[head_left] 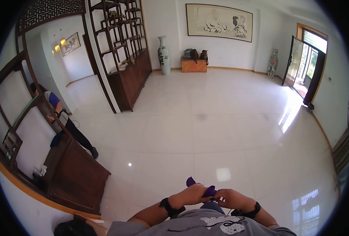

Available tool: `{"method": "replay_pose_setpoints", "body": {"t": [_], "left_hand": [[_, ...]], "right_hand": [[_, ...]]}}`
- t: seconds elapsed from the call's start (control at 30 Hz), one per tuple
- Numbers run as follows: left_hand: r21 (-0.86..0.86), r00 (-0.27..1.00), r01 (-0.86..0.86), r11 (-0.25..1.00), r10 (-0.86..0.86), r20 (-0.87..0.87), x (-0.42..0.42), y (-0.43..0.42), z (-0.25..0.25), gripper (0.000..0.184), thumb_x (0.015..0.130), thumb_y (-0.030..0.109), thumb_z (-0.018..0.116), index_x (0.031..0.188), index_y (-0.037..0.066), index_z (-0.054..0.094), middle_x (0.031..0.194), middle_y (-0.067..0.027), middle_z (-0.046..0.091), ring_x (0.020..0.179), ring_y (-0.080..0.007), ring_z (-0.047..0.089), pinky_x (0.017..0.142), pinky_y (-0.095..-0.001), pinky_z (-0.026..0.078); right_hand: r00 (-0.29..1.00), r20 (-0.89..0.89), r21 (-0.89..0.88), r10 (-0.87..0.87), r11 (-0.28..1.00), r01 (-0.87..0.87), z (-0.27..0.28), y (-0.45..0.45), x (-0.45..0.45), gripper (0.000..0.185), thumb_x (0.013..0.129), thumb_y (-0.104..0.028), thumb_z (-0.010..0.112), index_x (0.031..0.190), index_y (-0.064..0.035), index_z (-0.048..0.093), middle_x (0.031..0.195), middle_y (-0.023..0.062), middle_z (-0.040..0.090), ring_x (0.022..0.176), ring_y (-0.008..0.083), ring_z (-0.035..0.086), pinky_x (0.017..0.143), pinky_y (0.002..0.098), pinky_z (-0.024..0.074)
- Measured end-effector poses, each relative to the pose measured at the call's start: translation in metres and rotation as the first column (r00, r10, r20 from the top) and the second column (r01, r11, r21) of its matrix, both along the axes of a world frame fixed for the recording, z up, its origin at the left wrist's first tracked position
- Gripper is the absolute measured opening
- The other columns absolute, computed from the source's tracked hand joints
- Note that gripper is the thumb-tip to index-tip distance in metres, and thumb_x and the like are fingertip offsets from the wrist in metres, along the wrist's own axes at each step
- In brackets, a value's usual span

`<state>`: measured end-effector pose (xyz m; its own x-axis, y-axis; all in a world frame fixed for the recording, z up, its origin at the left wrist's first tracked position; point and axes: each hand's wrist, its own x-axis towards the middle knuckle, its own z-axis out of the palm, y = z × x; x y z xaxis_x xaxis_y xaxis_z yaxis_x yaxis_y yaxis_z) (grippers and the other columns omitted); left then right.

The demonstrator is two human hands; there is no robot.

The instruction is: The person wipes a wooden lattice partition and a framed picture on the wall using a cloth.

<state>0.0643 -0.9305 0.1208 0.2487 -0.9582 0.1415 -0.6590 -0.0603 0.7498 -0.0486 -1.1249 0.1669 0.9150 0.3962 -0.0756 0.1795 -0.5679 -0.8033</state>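
Close to my body, a bunched purple cloth (209, 191) is between my two hands. My left hand (195, 192) is closed around it, and a flap of the cloth sticks out beyond the far side of that hand. From the right, my right hand (230, 198) meets the cloth with its fingers curled and pinched at the near edge. The fingertips are small in view and partly hidden by the hands. Both wrists wear black bands.
Glossy tiled floor (174, 129) spreads ahead. On the left stand a dark wooden cabinet (78, 173) and a shelf unit (131, 78); a person (58, 106) bends behind the cabinet. Tall vases (163, 57), an orange chest (194, 65) with bags, and an open door (293, 61) are farther off.
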Motion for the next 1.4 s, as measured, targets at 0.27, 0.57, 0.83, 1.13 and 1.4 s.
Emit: {"method": "replay_pose_setpoints", "body": {"t": [0.27, 0.57, 0.83, 1.13, 1.4], "left_hand": [[0.219, 0.978, -0.125, 0.968, 0.157, -0.136, 0.151, -0.015, -0.026, 0.036, 0.090, 0.039, 0.051, 0.092, 0.004, 0.060, 0.076, -0.0173, 0.062, 0.074, -0.0379, 0.058, 0.069, -0.0440, 0.046], [0.235, 0.942, -0.309, 0.922, 0.330, -0.058, 0.371, -0.072, -0.008, 0.035, 0.094, 0.037, 0.045, 0.092, 0.005, 0.059, 0.076, -0.0170, 0.062, 0.075, -0.0383, 0.058, 0.070, -0.0449, 0.046], [0.201, 0.835, -0.507, 0.838, 0.535, -0.126, 0.513, -0.067, -0.035, 0.037, 0.096, 0.037, 0.042, 0.105, 0.005, 0.058, 0.086, -0.0180, 0.064, 0.081, -0.0381, 0.059, 0.073, -0.0427, 0.047], [0.173, 0.841, -0.497, 0.850, 0.521, -0.144, 0.701, -0.006, -0.055, 0.049, 0.097, 0.041, 0.037, 0.136, 0.012, 0.041, 0.102, -0.0174, 0.064, 0.091, -0.0374, 0.060, 0.082, -0.0406, 0.047], [0.171, 0.872, -0.429, 0.887, 0.456, -0.176, 0.866, 0.044, -0.020, 0.042, 0.090, 0.040, 0.052, 0.118, 0.009, 0.053, 0.092, -0.0144, 0.066, 0.086, -0.0334, 0.063, 0.078, -0.0400, 0.048]], "right_hand": [[0.987, 0.034, 0.066, 0.155, 0.985, -0.157, -0.040, -0.045, 0.186, 0.022, 0.077, -0.001, 0.056, 0.096, -0.0042, 0.065, 0.090, 0.0106, 0.065, 0.083, 0.0262, 0.061, 0.074, 0.0329, 0.0498], [0.994, 0.000, 0.113, 0.110, 0.988, -0.110, -0.040, -0.110, 0.418, 0.021, 0.080, -0.007, 0.059, 0.100, -0.0063, 0.066, 0.095, 0.0097, 0.065, 0.088, 0.0227, 0.062, 0.079, 0.0320, 0.0498], [0.985, 0.093, -0.037, 0.149, 0.989, -0.146, -0.060, -0.100, 0.587, 0.034, 0.077, -0.028, 0.072, 0.103, -0.0080, 0.062, 0.093, 0.0094, 0.065, 0.086, 0.0238, 0.063, 0.077, 0.0337, 0.0506], [0.966, 0.034, -0.143, 0.257, 0.958, -0.250, -0.071, -0.020, 0.804, 0.033, 0.079, -0.035, 0.069, 0.095, -0.0063, 0.064, 0.084, 0.0115, 0.066, 0.078, 0.0286, 0.063, 0.071, 0.0361, 0.0499], [0.947, 0.119, -0.149, 0.299, 0.948, -0.281, -0.060, 0.010, 0.967, 0.023, 0.079, -0.023, 0.070, 0.091, -0.0044, 0.064, 0.084, 0.0141, 0.063, 0.077, 0.0322, 0.060, 0.071, 0.0363, 0.0492]]}}
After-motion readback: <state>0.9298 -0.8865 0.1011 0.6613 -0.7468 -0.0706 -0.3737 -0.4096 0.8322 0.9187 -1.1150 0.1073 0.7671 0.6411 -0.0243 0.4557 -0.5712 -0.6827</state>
